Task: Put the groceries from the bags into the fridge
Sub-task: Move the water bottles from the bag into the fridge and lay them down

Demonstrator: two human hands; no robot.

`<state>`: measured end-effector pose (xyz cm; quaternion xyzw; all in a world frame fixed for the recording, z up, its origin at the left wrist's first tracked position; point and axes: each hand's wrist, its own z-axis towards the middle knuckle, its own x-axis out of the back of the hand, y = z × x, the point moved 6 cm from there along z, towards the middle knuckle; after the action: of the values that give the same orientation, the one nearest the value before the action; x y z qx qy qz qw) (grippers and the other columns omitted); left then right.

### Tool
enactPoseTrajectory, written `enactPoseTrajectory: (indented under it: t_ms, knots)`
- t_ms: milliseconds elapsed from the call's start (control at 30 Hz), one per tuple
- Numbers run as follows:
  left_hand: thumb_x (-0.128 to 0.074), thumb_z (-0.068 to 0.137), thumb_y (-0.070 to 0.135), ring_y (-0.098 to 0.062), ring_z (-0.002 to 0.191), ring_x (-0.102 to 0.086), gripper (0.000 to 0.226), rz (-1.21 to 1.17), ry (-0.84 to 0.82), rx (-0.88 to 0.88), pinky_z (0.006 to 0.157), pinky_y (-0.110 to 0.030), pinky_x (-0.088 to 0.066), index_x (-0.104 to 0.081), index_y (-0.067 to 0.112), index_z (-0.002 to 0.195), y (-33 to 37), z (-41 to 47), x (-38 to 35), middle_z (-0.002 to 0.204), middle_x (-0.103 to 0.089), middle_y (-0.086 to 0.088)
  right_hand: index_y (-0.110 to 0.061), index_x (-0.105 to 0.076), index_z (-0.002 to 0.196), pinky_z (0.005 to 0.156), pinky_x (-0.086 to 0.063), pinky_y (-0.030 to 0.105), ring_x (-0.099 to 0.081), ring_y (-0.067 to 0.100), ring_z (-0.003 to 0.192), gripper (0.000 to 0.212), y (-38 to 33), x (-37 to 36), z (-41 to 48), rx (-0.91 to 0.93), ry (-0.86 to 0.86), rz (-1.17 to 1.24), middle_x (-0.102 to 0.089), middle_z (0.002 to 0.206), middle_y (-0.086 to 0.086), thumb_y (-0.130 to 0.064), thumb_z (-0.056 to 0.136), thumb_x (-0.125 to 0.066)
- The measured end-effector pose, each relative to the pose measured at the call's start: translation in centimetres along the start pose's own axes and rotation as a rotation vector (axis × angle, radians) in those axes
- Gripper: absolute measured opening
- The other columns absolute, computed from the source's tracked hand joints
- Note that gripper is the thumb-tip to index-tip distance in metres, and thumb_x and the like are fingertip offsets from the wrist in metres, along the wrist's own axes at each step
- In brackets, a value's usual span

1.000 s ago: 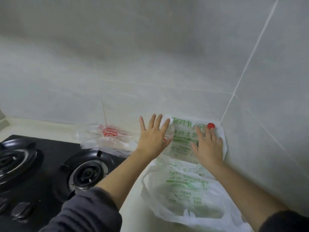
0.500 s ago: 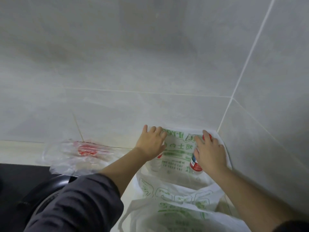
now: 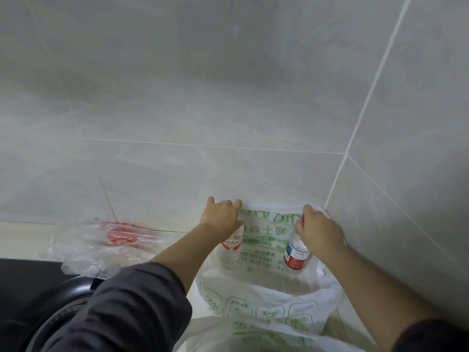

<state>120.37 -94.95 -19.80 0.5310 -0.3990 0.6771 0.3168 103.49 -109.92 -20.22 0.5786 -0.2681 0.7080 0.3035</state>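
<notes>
In white plastic bag [image 3: 266, 308]: left grip [image 3: 222, 217] curled over left water bottle [image 3: 229, 252] top, right grip [image 3: 318, 229] clasping right water bottle [image 3: 295, 254] neck.

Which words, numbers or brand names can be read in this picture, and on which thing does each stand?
Green print, white bag: mirrored, unreadable.
Red label, left bottle: too small.
Red-and-blue label, right bottle: blurred.
Red print, clear bag: blurred.
Nothing can be quoted reliably.

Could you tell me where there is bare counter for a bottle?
Bare counter lies left of the clear bag, between wall and stove. The corner is crowded: the white bag, the left hand gripping the left bottle, the right hand the right bottle.
</notes>
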Motion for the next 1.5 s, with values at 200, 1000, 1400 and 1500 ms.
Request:
enactPoseTrajectory:
  t_ms: [200,1000,1400,1500]
  knots:
    - [-0.036,0.097,0.055,-0.021,0.066,-0.053,0.040,-0.112,-0.030,0.119,0.093,-0.041,-0.029,-0.040,0.017,0.109,0.7,0.0,-0.5,0.069,-0.053,0.005,-0.015,-0.045,0.099,0.045,-0.030,0.027,-0.051,0.019,0.060,0.027,-0.4,-0.6,0.1,-0.030,0.025,0.092,-0.052,0.070,0.000,-0.042,0.098,-0.045]
    - [-0.063,0.086,0.041,-0.022,0.073,-0.059,0.029,-0.765,0.625,0.377,0.065,-0.032,-0.044,-0.056,0.013,0.093,-5.9,-10.9,15.5,0.077,-0.062,0.001,-0.015,-0.059,0.074,0.060,-0.044,0.030,-0.058,0.028,0.069,0.018,-9.7,16.4,-3.3,0.028,0.311,0.628,-0.062,0.068,0.001,-0.032,0.077,-0.061]
    - [-0.068,0.083,0.036,-0.021,0.066,-0.057,0.025,-0.739,0.852,0.534,0.057,-0.036,-0.047,-0.056,0.015,0.080,-13.1,-26.4,22.0,0.066,-0.060,0.003,-0.015,-0.043,0.058,0.049,-0.028,0.026,-0.046,0.022,0.059,0.029,-20.5,24.9,-12.2,0.306,0.311,0.804,-0.047,0.054,-0.003,-0.030,0.072,-0.063]
    - [-0.068,0.084,0.036,-0.019,0.065,-0.058,0.025,-0.678,0.832,0.557,0.057,-0.036,-0.048,-0.057,0.014,0.082,-14.3,-30.7,22.1,0.068,-0.061,0.003,-0.015,-0.047,0.059,0.049,-0.030,0.026,-0.048,0.022,0.060,0.027,-23.3,24.7,-15.2,0.359,0.264,0.835,-0.049,0.055,-0.003,-0.031,0.073,-0.064]
